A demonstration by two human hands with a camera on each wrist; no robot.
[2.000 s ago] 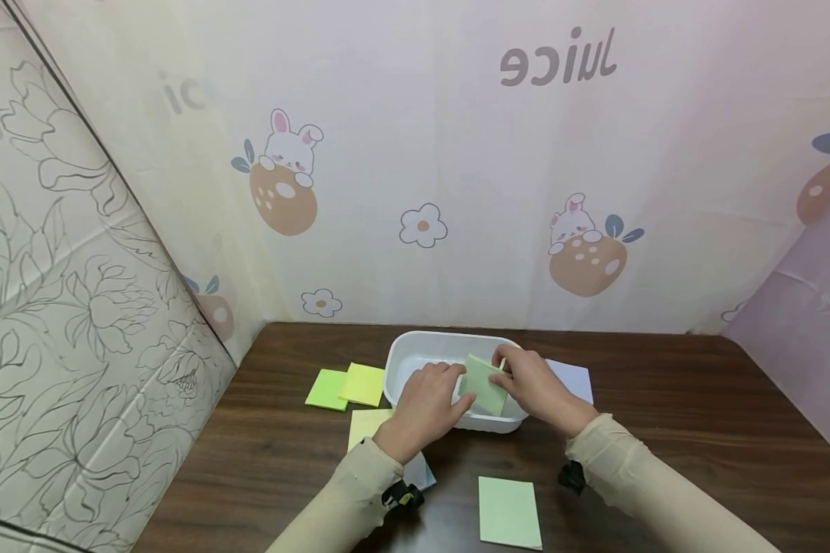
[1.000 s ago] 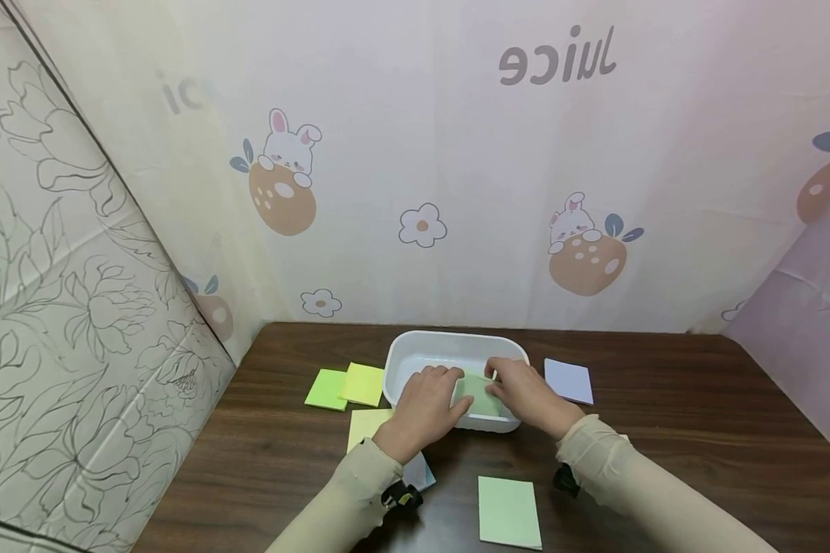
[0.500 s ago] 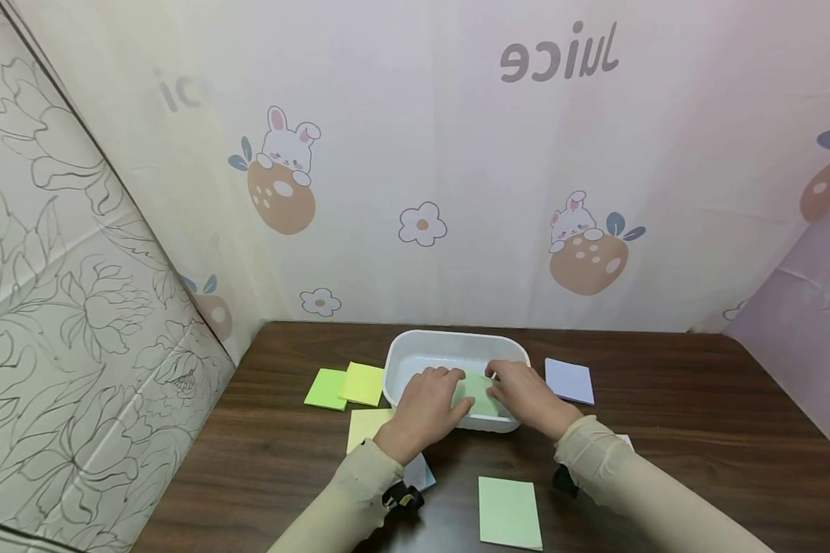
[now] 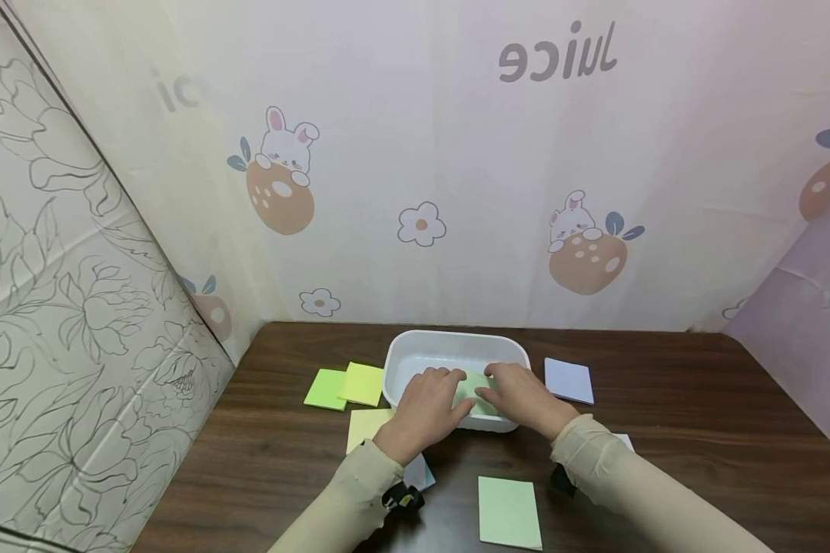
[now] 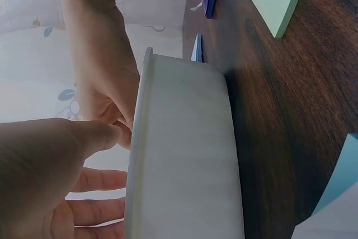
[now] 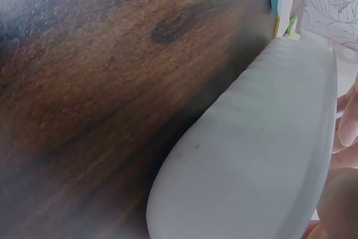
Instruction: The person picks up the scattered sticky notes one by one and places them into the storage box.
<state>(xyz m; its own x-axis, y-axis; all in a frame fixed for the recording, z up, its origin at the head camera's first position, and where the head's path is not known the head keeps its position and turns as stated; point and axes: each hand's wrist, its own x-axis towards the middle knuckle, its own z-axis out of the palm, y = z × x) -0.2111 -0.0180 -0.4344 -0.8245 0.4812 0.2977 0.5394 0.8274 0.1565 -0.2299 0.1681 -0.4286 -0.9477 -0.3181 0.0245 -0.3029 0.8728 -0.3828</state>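
A pale green sticky note pad (image 4: 469, 389) lies in the near right part of a white plastic basin (image 4: 480, 423), partly covered by both hands. My left hand (image 4: 423, 407) reaches over the basin's near side, thumb and fingers apart beside the pad. From the right, my right hand (image 4: 521, 393) reaches in, its thumb and index finger spread above the pad. In the left wrist view, the basin's outer wall (image 5: 187, 149) hides the pad, while the left thumb and fingers (image 5: 100, 178) hang over the rim. The right wrist view also shows mainly the basin's wall (image 6: 251, 138).
Lime (image 4: 325, 389) and yellow (image 4: 363, 383) pads overlap left of the basin. A pale yellow pad (image 4: 366, 428) and blue sheets (image 4: 418, 472) lie near the left forearm. A lavender pad (image 4: 569, 380) sits at right, another green pad (image 4: 509, 511) in front.
The green pad was held tilted in the right hand and now lies lower in the basin. The right hand has released it and shifted slightly left. The left hand has stayed put.
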